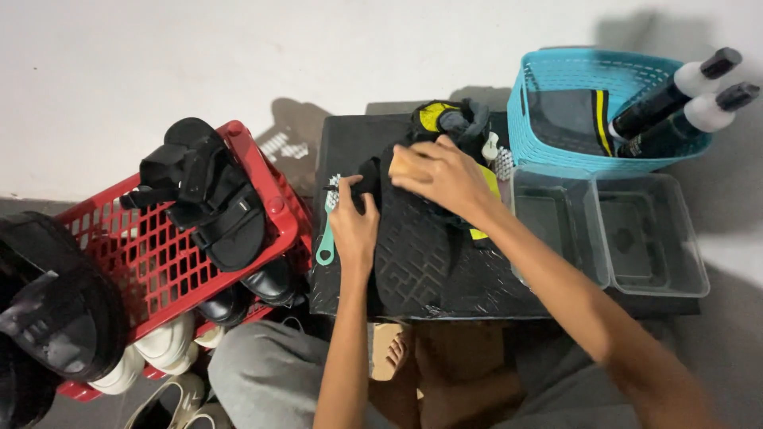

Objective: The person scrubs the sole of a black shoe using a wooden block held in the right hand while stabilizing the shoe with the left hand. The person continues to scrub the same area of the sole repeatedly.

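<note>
A black sandal (413, 254) lies sole-up on a black low table (342, 143). My left hand (354, 226) grips the sandal's left edge near its toe end. My right hand (441, 175) presses a yellow-tan sponge (407, 163) onto the sole's far end. A teal-handled brush (326, 238) lies on the table just left of my left hand. Beyond my right hand sits a second black and yellow sandal (445, 117), partly hidden.
A red crate (274, 195) at left holds black sandals (211, 199), with more shoes under and beside it. A blue basket (556, 71) at back right holds two bottles (683, 99). A clear plastic box (644, 238) stands right of the sandal. My knees are below the table.
</note>
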